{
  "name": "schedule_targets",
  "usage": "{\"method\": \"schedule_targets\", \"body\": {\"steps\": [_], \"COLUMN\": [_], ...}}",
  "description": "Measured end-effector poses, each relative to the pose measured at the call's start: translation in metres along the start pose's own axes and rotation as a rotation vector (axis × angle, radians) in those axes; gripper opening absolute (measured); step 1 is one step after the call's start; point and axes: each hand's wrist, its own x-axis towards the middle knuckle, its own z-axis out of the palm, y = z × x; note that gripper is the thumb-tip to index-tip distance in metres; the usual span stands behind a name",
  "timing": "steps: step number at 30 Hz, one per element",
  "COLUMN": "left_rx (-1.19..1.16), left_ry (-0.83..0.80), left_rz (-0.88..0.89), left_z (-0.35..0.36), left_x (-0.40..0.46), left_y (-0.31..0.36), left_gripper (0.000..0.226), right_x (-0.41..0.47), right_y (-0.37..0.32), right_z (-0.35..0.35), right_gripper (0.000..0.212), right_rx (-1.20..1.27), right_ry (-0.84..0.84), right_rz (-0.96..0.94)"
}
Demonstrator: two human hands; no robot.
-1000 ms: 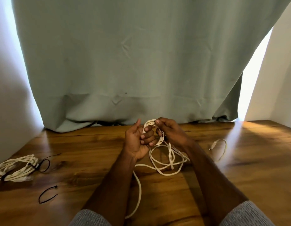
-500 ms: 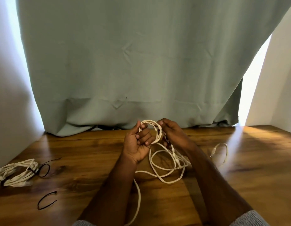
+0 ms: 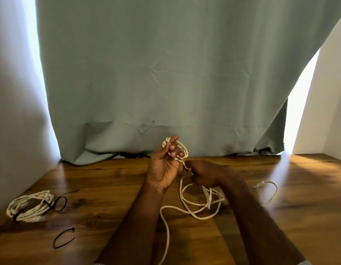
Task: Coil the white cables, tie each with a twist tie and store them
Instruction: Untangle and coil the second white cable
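Left hand (image 3: 164,167) raised, palm toward the camera, fingers curled through a small coil (image 3: 182,150) of white cable wound around them; it grips those loops. Right hand (image 3: 202,175) just right of it and lower, fist closed, pinching the strand that runs down out of the coil.

Loose remainder of the white cable (image 3: 199,204) lies in slack, overlapping loops on the wooden table (image 3: 309,197) under the right hand; 1 tail runs toward the near edge, between the forearms. Far right: the cable's plug end (image 3: 258,186) on a curl of cord.

Near left: 1 finished bundle (image 3: 30,205), already bound with a black tie (image 3: 59,202). A spare black tie (image 3: 63,238) lies nearer the camera, well apart from the hands.

Risks, as judged:
- Slack loops cross each other; pulling more cord could cinch a knot.
- Wraps sit near the fingertips; a relaxed left grip could let them slide off and spring open.
- Reaching for the spare tie takes 1 hand off the coil.
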Motion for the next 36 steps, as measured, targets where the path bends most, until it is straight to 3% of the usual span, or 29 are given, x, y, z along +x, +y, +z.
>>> {"method": "schedule_targets", "body": {"steps": [5, 10, 13, 19, 21, 23, 27, 31, 34, 36], "left_rx": [0.221, 0.394, 0.409, 0.314, 0.277, 0.328, 0.808, 1.384, 1.64, 1.676], "left_ry": [0.058, 0.148, 0.112, 0.015, 0.043, 0.061, 0.058, -0.086, -0.139, -0.159], "left_rz": [0.045, 0.07, 0.085, 0.154, 0.145, 0.124, 0.109, 0.198, 0.322, 0.322], "left_z": [0.01, 0.02, 0.027, 0.034, 0.032, 0.029, 0.02, 0.011, 0.009, 0.01], "left_x": [0.002, 0.003, 0.002, 0.008, 0.013, 0.016, 0.016, 0.015, 0.016, 0.013], "left_y": [-0.009, -0.02, -0.023, -0.016, -0.014, -0.018, -0.036, -0.045, -0.051, -0.053], "left_gripper": [0.007, 0.022, 0.019, 0.011, 0.019, 0.022, 0.014, 0.009, 0.034, 0.033], "right_x": [-0.004, -0.016, -0.024, -0.026, -0.025, -0.026, -0.029, -0.038, -0.043, -0.047], "right_y": [-0.012, -0.01, 0.006, 0.033, 0.038, 0.041, 0.039, 0.04, 0.042, 0.047], "right_z": [-0.006, -0.014, -0.021, -0.02, -0.02, -0.022, -0.025, -0.025, -0.027, -0.031], "right_gripper": [0.025, 0.036, 0.017, 0.009, 0.011, 0.016, 0.02, 0.01, 0.016, 0.03], "right_rx": [-0.167, 0.049, 0.319, 0.097, 0.152, 0.244, 0.377, 0.707, 0.768, 0.767], "right_ry": [-0.051, -0.177, -0.162, -0.023, 0.02, -0.046, -0.204, -0.325, -0.332, -0.267], "right_rz": [0.08, 0.069, 0.049, 0.114, 0.119, 0.115, 0.088, 0.037, 0.024, 0.053]}}
